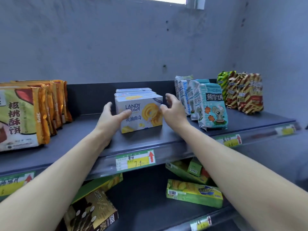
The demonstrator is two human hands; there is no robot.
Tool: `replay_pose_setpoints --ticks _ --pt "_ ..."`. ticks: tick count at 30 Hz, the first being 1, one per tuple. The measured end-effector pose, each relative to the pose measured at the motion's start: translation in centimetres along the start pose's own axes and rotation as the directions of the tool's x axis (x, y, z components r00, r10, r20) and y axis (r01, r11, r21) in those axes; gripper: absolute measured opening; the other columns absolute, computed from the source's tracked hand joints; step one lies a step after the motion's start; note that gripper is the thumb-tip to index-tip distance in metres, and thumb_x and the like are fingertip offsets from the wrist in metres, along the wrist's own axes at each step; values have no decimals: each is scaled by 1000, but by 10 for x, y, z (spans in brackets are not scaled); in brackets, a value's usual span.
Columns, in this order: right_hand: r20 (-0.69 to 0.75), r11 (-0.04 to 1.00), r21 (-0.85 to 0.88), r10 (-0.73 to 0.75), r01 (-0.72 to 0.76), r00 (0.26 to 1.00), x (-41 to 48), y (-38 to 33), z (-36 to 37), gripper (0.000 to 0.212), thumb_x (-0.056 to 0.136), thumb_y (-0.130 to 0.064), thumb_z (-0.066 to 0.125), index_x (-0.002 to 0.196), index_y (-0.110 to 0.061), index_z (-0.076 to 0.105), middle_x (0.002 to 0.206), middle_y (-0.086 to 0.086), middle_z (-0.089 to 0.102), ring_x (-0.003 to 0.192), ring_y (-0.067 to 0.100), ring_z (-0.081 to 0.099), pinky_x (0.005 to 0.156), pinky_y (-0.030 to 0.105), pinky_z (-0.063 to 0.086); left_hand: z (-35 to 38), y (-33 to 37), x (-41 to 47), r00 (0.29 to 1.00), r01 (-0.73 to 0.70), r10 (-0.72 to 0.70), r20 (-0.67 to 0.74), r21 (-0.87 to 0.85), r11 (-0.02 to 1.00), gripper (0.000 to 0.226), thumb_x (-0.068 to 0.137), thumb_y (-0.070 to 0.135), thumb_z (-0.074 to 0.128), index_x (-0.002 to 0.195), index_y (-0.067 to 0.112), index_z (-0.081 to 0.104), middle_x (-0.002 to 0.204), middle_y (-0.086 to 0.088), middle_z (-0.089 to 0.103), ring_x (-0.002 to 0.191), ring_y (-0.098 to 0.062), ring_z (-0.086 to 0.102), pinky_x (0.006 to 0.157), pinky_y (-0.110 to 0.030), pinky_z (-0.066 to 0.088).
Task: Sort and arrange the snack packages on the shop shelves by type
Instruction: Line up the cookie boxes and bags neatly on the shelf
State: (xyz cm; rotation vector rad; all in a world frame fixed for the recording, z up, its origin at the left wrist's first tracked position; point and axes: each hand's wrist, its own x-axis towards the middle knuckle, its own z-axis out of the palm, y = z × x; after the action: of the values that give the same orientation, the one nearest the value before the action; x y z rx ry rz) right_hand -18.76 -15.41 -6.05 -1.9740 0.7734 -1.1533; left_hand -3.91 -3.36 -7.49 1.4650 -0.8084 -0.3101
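A white and yellow LANDY cookie box [141, 119] stands at the front of a short row of like boxes [133, 90] in the middle of the top shelf [150, 139]. My left hand [110, 117] holds the front box's left corner, with the thumb across its front face and the fingers on its left side. My right hand [173, 110] is at the box's right side. Its thumb touches the right front edge and its fingers are spread loosely in the air beside the box.
Orange-edged pastry bags [25, 114] stand at the left of the top shelf. Teal bear-biscuit bags [211, 107] and striped stick-snack bags [245, 92] stand to the right. On the lower shelf lie green chip boxes [195, 192] and a dark biscuit-stick box [93, 212]. Price tags [135, 161] line the shelf edges.
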Motion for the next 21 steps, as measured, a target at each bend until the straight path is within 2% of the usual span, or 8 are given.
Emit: replay_pose_setpoints --ticks 4,7,10,13,15,17,18,21 --pt "-171 991 -100 -108 92 979 -22 1 -34 43 90 -7 49 134 -8 49 135 7 53 125 18 48 106 25 36 0 16 -18 887 -341 363 -285 126 932 45 86 11 60 129 15 48 129 1 45 116 -7 45 93 -3 29" --pt "-334 980 -191 -117 54 935 -31 11 -69 39 89 -6 50 128 -8 53 130 7 55 121 19 49 104 27 37 23 33 -42 856 -479 487 -176 84 874 33 87 -1 51 112 20 55 115 0 54 104 -6 52 93 -10 37" --pt "-418 963 -263 -57 -60 907 -33 26 -100 39 88 -7 51 127 -6 53 133 11 49 123 26 44 107 39 35 65 48 -65 899 -425 424 112 -15 905 33 89 -4 48 97 27 58 92 2 60 79 -10 55 69 -13 45" --pt "-353 918 -354 44 -177 934 -32 43 -126 46 87 -17 57 133 -11 48 139 11 40 127 30 36 109 39 30 108 52 -79 865 -305 258 431 43 951 29 93 3 46 114 19 59 88 -3 61 53 -2 47 44 -10 36" --pt "-270 913 -355 105 -200 957 -29 51 -142 49 87 -19 58 135 -18 47 144 10 36 129 29 35 108 36 32 135 54 -81 826 -270 156 541 139 953 37 96 8 44 131 17 51 115 -5 60 77 1 55 57 -9 42" --pt "-202 942 -282 127 -182 971 -24 58 -159 48 88 -15 57 135 -20 48 142 8 39 125 25 42 98 30 39 159 60 -79 816 -246 79 573 219 944 45 96 9 42 140 16 41 140 -3 48 108 -9 54 76 -18 44" --pt "-165 956 -239 132 -170 977 -23 61 -166 48 88 -12 56 135 -20 48 140 7 42 117 21 48 88 26 43 170 62 -78 819 -222 49 572 237 946 47 96 7 41 142 14 38 144 -4 44 112 -14 54 77 -21 45" --pt "-30 971 -180 152 -155 988 -21 69 -184 46 90 -9 57 134 -20 50 132 2 51 89 9 54 67 19 46 194 69 -82 860 -136 16 510 197 971 46 94 -2 37 138 7 41 133 -4 52 90 -10 54 62 -15 45"
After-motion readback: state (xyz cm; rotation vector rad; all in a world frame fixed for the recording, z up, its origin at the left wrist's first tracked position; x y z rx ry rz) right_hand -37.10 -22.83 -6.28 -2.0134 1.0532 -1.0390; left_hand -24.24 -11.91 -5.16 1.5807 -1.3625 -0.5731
